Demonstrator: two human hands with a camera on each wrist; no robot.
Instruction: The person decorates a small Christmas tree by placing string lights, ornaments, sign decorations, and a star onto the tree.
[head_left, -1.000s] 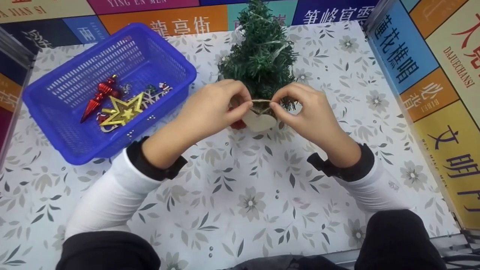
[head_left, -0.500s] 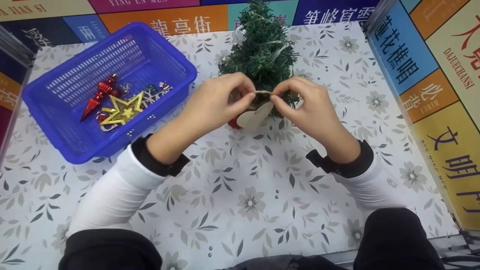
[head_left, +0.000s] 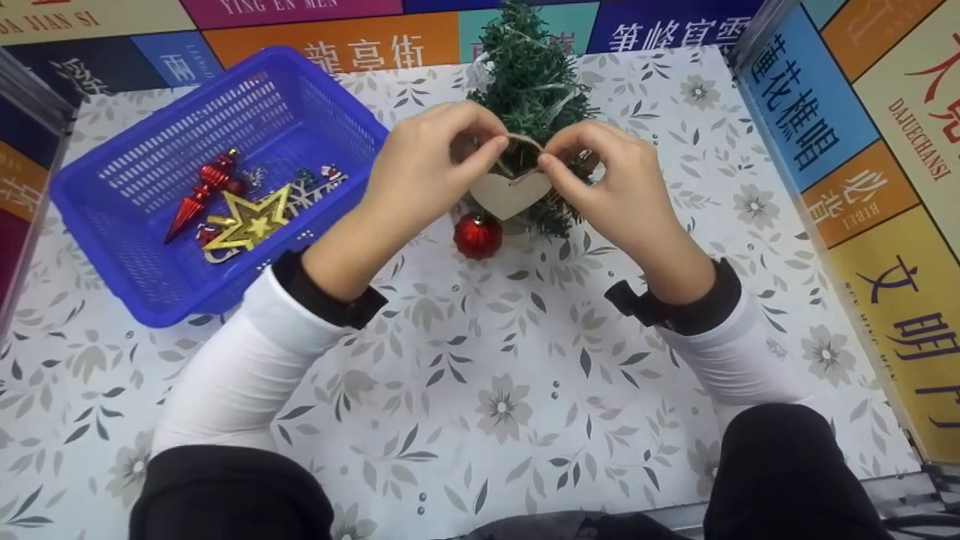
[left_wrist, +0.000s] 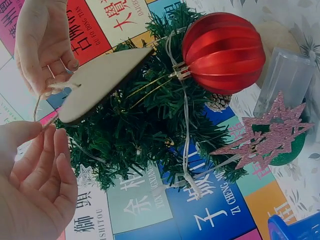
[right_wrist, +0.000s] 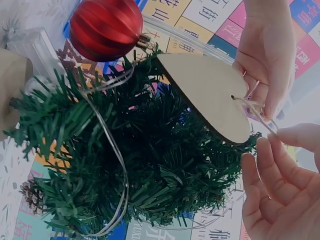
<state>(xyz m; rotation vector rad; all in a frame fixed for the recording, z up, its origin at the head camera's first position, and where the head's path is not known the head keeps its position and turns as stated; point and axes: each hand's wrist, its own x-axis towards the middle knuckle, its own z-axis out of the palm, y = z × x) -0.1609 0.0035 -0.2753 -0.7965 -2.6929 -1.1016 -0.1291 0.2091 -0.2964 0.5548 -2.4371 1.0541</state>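
Between my two hands a wooden heart ornament (head_left: 510, 196) hangs from a loop of twine (head_left: 525, 139), in front of a small green Christmas tree (head_left: 536, 90). Thumb and forefinger of my left hand (head_left: 435, 161) pinch the loop's left side. My right hand (head_left: 615, 176) pinches its right side the same way. Below the heart, a shiny red ball ornament (head_left: 478, 236) hangs at the tree's lower front. The right wrist view shows the twine passing through a hole in the heart (right_wrist: 205, 97), close to the branches.
To the left stands a blue plastic basket (head_left: 112, 277) holding a gold star (head_left: 251, 221), a red drop-shaped ornament (head_left: 202, 191) and small pieces. Thin clear wire (left_wrist: 186, 130), a pine cone (left_wrist: 218, 102) and a pink glitter star (left_wrist: 267, 137) are on the tree. Lettered panels (head_left: 862, 150) border the table.
Both hands have risen towards the upper part of the tree, carrying the heart by its twine. The heart swung sideways and now faces forward, and the red ball below shows fully.
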